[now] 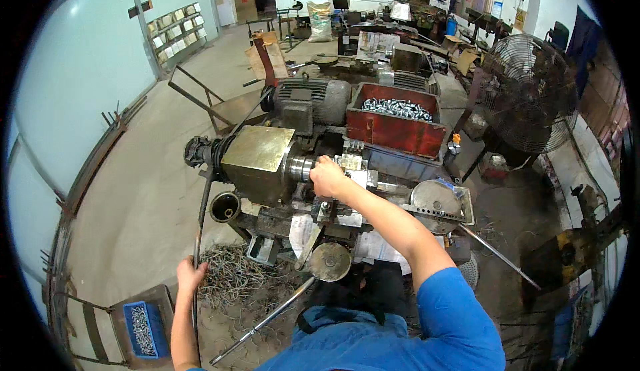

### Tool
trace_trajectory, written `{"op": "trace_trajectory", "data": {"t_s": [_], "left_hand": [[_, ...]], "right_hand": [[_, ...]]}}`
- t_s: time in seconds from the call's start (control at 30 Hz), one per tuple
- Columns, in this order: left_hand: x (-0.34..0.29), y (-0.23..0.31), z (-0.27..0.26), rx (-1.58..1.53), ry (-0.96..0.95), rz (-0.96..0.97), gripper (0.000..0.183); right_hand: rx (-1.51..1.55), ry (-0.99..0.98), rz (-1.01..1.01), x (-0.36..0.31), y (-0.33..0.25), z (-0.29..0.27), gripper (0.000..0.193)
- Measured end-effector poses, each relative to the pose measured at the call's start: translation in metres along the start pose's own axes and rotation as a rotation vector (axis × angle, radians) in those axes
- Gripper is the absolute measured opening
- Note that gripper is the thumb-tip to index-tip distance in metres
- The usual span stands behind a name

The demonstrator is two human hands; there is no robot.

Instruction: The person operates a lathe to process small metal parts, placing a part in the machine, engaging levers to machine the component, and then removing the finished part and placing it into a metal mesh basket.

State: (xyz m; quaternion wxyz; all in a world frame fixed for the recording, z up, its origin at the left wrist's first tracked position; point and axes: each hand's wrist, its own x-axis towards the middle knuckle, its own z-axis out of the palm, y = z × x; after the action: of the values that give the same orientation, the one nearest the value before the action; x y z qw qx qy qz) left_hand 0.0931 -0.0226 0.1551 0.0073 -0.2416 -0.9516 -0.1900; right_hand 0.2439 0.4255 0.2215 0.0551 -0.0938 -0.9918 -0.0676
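I stand at a small, grimy lathe (267,161) with a boxy headstock. My right hand (328,176) is closed at the chuck (301,168), right beside the headstock; whatever part it pinches is hidden by the fingers. My left hand (189,275) grips a long dark lever rod (201,224) that runs up to the machine's left end. Both arms wear blue sleeves.
A red bin (393,131) of shiny metal parts sits behind the lathe, next to an electric motor (308,99). A blue crate (145,330) of small parts stands at lower left, metal swarf (233,274) beside it. A large fan (530,91) stands to the right.
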Motion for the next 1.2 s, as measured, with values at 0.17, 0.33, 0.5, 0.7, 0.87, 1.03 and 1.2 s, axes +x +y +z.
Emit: {"op": "trace_trajectory", "data": {"t_s": [0.17,0.33,0.5,0.7,0.87,1.03,1.2], "left_hand": [[0.019,-0.035,0.027,-0.211,-0.107,-0.088,0.031],[0.021,-0.004,0.018,-0.418,-0.18,-0.081,0.021],[0.01,0.002,0.009,-0.486,-0.156,-0.091,0.019],[0.008,0.001,0.01,-0.615,-0.216,-0.097,0.021],[0.045,-0.021,0.012,-0.821,-0.476,-0.065,0.022],[0.073,-0.033,0.03,-1.038,-0.407,-0.214,0.025],[0.071,-0.01,0.036,-1.032,-0.579,-0.155,0.034]], "right_hand": [[-0.028,0.164,-0.1,-0.038,0.014,-0.056,0.025],[-0.135,0.425,0.25,-0.049,0.099,-0.091,0.048],[0.194,0.41,-0.004,-0.072,0.053,-0.109,0.061],[0.426,0.271,-0.075,-0.18,0.017,-0.056,0.05],[0.412,0.264,0.557,-0.321,0.066,-0.015,0.043],[0.395,-0.03,1.295,-0.489,0.078,-0.002,0.039],[0.31,-0.051,1.665,-0.647,0.003,0.045,0.027]]}}
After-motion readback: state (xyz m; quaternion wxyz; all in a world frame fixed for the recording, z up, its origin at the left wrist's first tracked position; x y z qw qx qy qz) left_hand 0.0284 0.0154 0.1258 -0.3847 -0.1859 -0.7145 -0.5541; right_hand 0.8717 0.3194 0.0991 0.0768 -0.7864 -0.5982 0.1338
